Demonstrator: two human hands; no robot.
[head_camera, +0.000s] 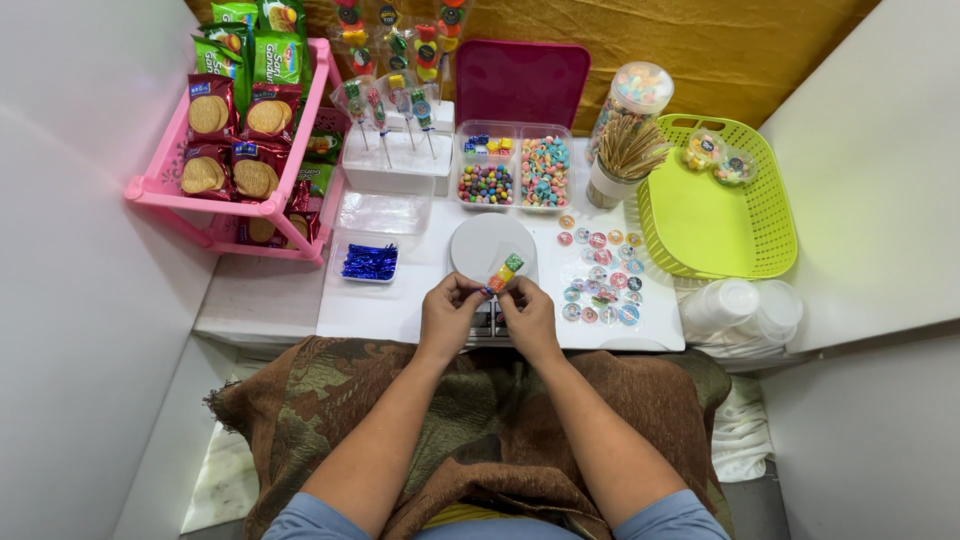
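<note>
Fingers of left hand (449, 312) and right hand (527, 312) pinch a wrapped candy skewer (505, 271) together.

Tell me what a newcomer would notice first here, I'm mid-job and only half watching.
Dead centre, the left hand and right hand pinch a skewer of coloured candy cubes over a round white scale. To the left stands a pink rack of biscuit packets; to the right, a lime green basket. Behind the scale sits a clear divided box of bright candies.
</note>
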